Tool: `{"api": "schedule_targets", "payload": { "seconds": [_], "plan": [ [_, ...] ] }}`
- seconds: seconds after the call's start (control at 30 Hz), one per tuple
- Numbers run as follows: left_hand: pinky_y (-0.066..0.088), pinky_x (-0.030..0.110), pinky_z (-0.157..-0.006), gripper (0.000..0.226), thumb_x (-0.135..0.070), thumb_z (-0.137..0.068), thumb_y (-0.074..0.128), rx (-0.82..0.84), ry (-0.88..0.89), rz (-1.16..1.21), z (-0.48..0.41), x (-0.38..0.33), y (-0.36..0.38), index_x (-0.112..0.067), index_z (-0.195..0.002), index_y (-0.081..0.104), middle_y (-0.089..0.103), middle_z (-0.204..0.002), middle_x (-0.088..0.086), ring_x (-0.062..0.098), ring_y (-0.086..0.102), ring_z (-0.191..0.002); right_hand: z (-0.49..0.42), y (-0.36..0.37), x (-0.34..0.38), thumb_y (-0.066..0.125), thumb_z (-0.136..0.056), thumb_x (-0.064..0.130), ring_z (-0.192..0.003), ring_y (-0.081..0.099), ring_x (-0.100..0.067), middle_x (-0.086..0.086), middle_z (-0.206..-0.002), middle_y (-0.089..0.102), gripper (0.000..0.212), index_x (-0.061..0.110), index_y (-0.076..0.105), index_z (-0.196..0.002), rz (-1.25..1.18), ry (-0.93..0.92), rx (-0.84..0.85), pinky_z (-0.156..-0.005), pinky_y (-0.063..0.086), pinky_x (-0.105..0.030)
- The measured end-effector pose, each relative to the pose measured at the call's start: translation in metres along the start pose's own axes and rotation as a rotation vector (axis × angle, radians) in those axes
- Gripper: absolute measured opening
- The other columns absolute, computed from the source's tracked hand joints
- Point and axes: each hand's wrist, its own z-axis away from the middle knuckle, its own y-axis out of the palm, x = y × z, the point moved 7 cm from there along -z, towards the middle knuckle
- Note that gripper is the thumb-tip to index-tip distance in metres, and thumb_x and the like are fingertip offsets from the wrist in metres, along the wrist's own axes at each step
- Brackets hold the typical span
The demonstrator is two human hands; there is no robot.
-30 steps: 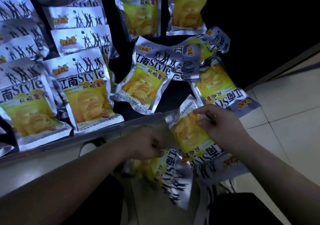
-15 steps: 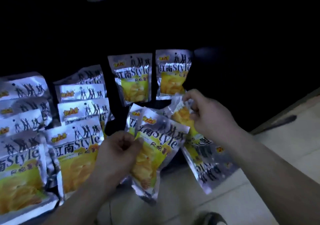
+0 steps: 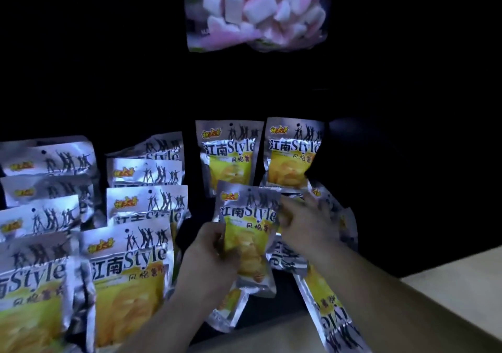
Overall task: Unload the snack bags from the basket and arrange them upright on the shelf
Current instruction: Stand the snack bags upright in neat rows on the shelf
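Two hands are on one bag (image 3: 248, 225) of chips. My left hand (image 3: 209, 263) grips its left edge, fingers curled round the foil, and holds it upright, label facing me, over the dark shelf (image 3: 285, 287). My right hand (image 3: 307, 225) is at the bag's right edge, but it is blurred, and I cannot tell whether it pinches the foil or only touches it.

Just behind the bag stand two back bags (image 3: 229, 159), side by side and upright. Left of my left hand, more of the same bags stand in two rows (image 3: 130, 271) running front to back, each overlapping the one behind it.

Under my right hand lie loose bags. One flat bag (image 3: 331, 306) lies with its print upside down to me, reaching toward the shelf's front. Another low bag (image 3: 228, 312) shows below my left hand, partly hidden by my wrist.

High above is a clear marshmallow bag (image 3: 258, 10) of pink and white pieces. Pale floor (image 3: 448, 298) shows at the right.
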Motion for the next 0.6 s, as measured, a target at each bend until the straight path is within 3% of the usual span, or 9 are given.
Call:
{"api": "schedule_targets", "payload": {
  "seconds": [0.07,0.17,0.23,0.37,0.43,0.5,0.6],
  "plan": [
    [0.06,0.042,-0.066,0.038,-0.014,-0.082,0.073,-0.017,0.016,-0.066,-0.003,-0.002,-0.004,-0.038,-0.1,0.049,0.071,-0.081,-0.011,0.007,0.068,-0.068,0.004,0.029,-0.008,0.038,-0.097,0.057,-0.151,0.012,-0.036,0.005,-0.167,0.012,0.049,0.064,0.023,-0.144,-0.115,0.165,0.128,-0.11,0.019,-0.071],
    [0.056,0.036,-0.052,0.035,-0.011,-0.083,0.07,0.042,0.024,-0.164,-0.011,-0.01,-0.01,-0.034,-0.096,0.046,0.067,-0.075,-0.002,0.012,0.064,-0.055,0.002,0.042,-0.009,0.029,-0.099,0.064,-0.153,-0.001,-0.037,0.008,-0.169,0.001,0.047,0.061,0.027,-0.146,-0.228,0.186,0.113,-0.111,0.011,-0.075],
    [0.048,0.032,-0.046,0.031,-0.008,-0.082,0.069,0.107,0.041,-0.218,-0.018,-0.017,-0.014,-0.034,-0.091,0.054,0.065,-0.069,0.0,0.008,0.056,-0.045,-0.003,0.042,-0.008,0.03,-0.096,0.068,-0.153,0.003,-0.033,0.008,-0.166,0.013,0.043,0.058,0.043,-0.136,-0.203,0.116,0.03,-0.112,0.011,-0.075],
    [0.06,0.037,-0.051,0.041,0.0,-0.075,0.071,0.109,-0.033,-0.169,-0.035,-0.027,-0.025,-0.034,-0.098,0.072,0.075,-0.07,-0.005,0.015,0.071,-0.055,-0.005,0.039,-0.02,0.037,-0.091,0.073,-0.154,0.006,-0.025,0.018,-0.153,0.031,0.04,0.054,0.06,-0.118,-0.064,-0.018,-0.058,-0.115,0.006,-0.073],
    [0.05,0.025,-0.042,0.04,0.001,-0.076,0.071,0.035,-0.033,-0.137,-0.041,-0.033,-0.028,-0.031,-0.1,0.072,0.071,-0.059,-0.012,0.008,0.063,-0.045,-0.007,0.033,-0.026,0.046,-0.088,0.065,-0.154,0.005,-0.022,0.024,-0.15,0.035,0.03,0.05,0.063,-0.107,-0.048,-0.043,-0.081,-0.116,0.003,-0.072],
    [0.044,0.022,-0.039,0.039,0.002,-0.078,0.07,-0.022,-0.007,-0.092,-0.042,-0.038,-0.028,-0.029,-0.101,0.07,0.069,-0.057,-0.013,0.007,0.059,-0.041,-0.012,0.023,-0.024,0.055,-0.081,0.052,-0.152,0.008,-0.021,0.024,-0.145,0.038,0.028,0.048,0.058,-0.109,-0.07,-0.063,-0.076,-0.117,0.007,-0.069],
    [0.05,0.033,-0.043,0.038,-0.002,-0.079,0.067,-0.043,0.006,-0.048,-0.041,-0.028,-0.018,-0.029,-0.104,0.069,0.07,-0.06,-0.003,0.013,0.063,-0.047,-0.025,0.021,-0.011,0.063,-0.075,0.033,-0.154,0.003,-0.022,0.018,-0.158,0.026,0.066,0.052,0.044,-0.135,-0.202,-0.115,0.042,-0.122,0.008,-0.061]
  ]
}}
